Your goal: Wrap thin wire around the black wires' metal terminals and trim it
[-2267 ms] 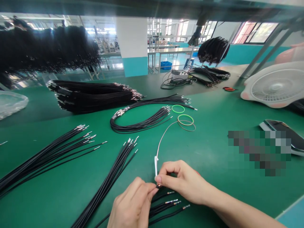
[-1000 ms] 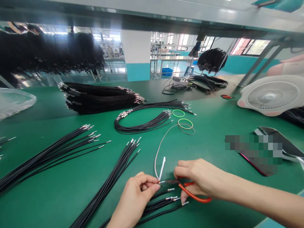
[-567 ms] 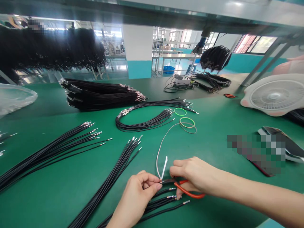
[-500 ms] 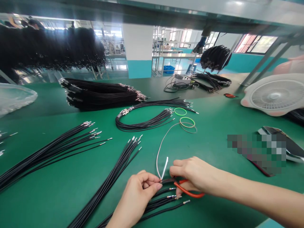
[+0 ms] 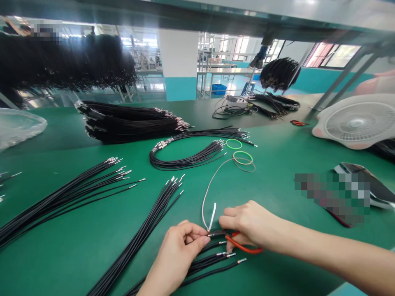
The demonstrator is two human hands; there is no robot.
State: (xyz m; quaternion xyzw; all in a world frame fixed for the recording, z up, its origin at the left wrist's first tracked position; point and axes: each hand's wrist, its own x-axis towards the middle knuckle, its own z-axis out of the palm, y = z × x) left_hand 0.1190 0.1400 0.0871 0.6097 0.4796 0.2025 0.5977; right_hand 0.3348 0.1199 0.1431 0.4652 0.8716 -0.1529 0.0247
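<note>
Scissors (image 5: 242,247) held in our right hand (image 5: 248,222) should move gently, we think, so our left fingers (image 5: 200,243), pinching a wire end (image 5: 211,235), don't get nipped.

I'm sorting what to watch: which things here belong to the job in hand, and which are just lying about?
Likely in use:
Red-handled tool in the right hand
Cable end pinched in the left hand
Thin cord and white strip, meeting there

Likely lying about:
White fan
Clear plastic bag
Blue bin behind
</note>
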